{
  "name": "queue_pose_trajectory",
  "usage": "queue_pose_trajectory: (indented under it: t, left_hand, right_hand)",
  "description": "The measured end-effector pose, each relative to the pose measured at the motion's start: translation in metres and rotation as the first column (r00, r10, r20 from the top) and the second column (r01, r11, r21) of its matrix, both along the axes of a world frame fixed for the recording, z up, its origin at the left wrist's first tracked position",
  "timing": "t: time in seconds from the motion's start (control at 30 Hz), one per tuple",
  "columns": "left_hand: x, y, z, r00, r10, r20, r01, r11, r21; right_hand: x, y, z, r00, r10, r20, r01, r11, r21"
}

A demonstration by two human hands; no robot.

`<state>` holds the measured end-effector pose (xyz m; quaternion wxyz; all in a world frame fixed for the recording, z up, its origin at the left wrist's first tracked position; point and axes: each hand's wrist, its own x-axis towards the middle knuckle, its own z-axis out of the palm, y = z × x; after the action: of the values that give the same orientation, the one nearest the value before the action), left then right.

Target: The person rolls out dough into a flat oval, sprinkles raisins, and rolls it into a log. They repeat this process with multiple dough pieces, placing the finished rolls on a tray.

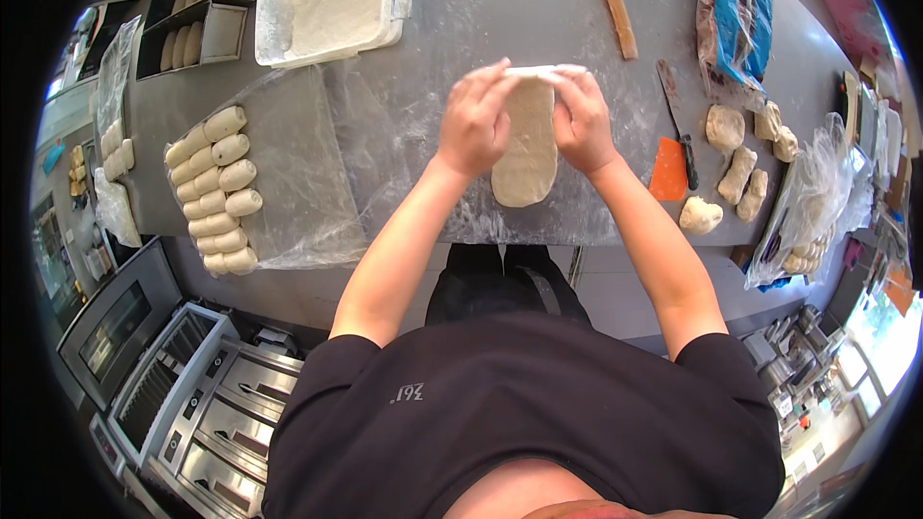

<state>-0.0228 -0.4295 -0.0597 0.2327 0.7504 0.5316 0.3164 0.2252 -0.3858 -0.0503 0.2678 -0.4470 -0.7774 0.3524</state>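
A long flattened oval of dough [526, 151] lies on the steel worktable [404, 158], pointing away from me. My left hand [477, 115] and my right hand [580, 115] are at its far end, one on each side. Fingers of both hands pinch the far edge, which looks lifted or folded over in a pale narrow strip. The fingertips are slightly blurred. Flour smears the steel around the dough.
Rolled dough pieces [216, 187] sit in rows on plastic film at left. Beyond them are a flour bin [332, 0] and loaf tins [191, 40]. On the right are a rolling pin [613, 0], a knife [678, 122], an orange scraper [669, 169] and dough lumps [737, 174].
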Motion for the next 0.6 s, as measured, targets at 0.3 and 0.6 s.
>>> queue_pose_trajectory:
  t: [0.3,0.6]
  left_hand:
    - [0.019,-0.047,0.008,0.991,0.115,0.065,-0.111,0.992,-0.052]
    - [0.023,-0.101,0.020,0.948,0.218,0.231,-0.180,0.968,-0.174]
  right_hand:
    - [0.001,-0.052,0.008,0.998,-0.062,-0.026,0.062,0.998,0.007]
    - [0.018,-0.103,0.022,0.991,-0.111,-0.069,0.096,0.978,-0.187]
